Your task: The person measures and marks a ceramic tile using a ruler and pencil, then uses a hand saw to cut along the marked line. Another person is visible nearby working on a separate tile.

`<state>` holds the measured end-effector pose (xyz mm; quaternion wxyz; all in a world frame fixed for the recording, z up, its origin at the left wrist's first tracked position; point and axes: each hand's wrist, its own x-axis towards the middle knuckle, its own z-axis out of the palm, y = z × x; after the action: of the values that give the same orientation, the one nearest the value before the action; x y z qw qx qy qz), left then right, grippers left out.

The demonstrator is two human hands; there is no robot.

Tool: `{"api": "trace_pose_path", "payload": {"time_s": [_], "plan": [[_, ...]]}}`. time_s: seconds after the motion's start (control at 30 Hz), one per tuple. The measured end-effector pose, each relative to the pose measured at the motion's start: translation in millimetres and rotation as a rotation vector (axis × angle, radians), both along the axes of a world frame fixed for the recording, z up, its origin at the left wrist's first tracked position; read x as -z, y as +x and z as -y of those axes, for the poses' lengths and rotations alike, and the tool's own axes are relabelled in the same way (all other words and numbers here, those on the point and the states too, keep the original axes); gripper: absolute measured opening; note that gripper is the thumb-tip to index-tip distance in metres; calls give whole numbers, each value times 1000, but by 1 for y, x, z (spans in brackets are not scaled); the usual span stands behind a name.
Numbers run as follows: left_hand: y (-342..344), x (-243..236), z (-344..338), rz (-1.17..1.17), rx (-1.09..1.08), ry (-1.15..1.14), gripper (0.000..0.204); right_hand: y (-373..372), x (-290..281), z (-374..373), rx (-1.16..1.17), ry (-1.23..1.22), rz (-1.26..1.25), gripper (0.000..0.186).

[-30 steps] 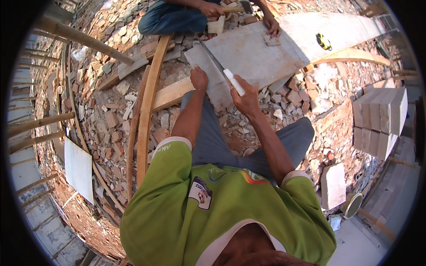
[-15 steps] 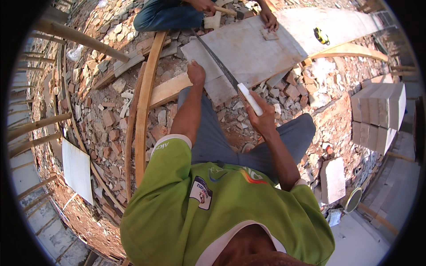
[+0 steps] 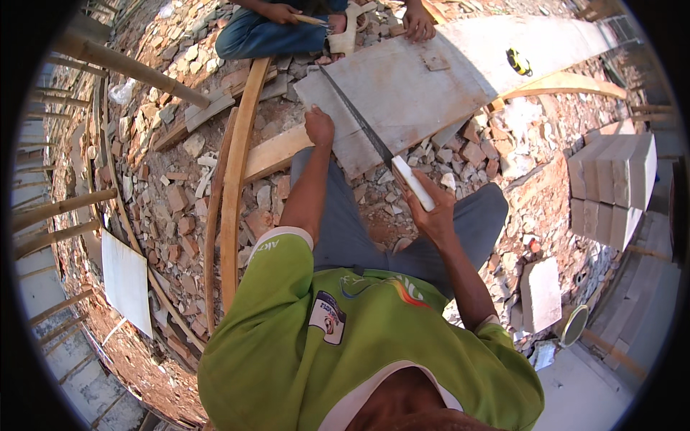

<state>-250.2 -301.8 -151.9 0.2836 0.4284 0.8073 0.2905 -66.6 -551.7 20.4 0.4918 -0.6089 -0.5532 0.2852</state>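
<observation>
A handsaw (image 3: 353,111) with a dark blade and a white handle lies slantwise across a large grey-white board (image 3: 402,86). My right hand (image 3: 435,212) is closed round the saw's handle, just off the board's near edge. My left hand (image 3: 320,127) is closed at the board's near left edge, left of the blade, its fingertips mostly hidden. Across from me, another person's hand (image 3: 418,24) rests at the board's far edge. That person's other hand (image 3: 282,13) holds a thin wooden-handled tool whose kind I cannot make out.
A yellow-and-black tape measure (image 3: 519,62) sits on the board. Wooden planks (image 3: 241,165) lie left of my legs over broken brick rubble (image 3: 183,208). Grey blocks (image 3: 611,179) are stacked at right. Bamboo poles (image 3: 136,72) stick out at upper left.
The saw and my right hand have moved slightly down and to the right, toward me. The other person's hands have shifted left, and the wooden-handled tool with them.
</observation>
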Motion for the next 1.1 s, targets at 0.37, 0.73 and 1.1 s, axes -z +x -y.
{"api": "trace_pose_path", "payload": {"time_s": [0.37,0.73,1.1], "plan": [[1,0,-6,7,-12,-2,52,12,-7,-1,1,31,8,37],[0,1,-3,7,-29,8,53,16,-4,25,35,51,41,40],[-5,1,0,-8,-1,6,53,6,7,-10,-3,0,35,40]]}}
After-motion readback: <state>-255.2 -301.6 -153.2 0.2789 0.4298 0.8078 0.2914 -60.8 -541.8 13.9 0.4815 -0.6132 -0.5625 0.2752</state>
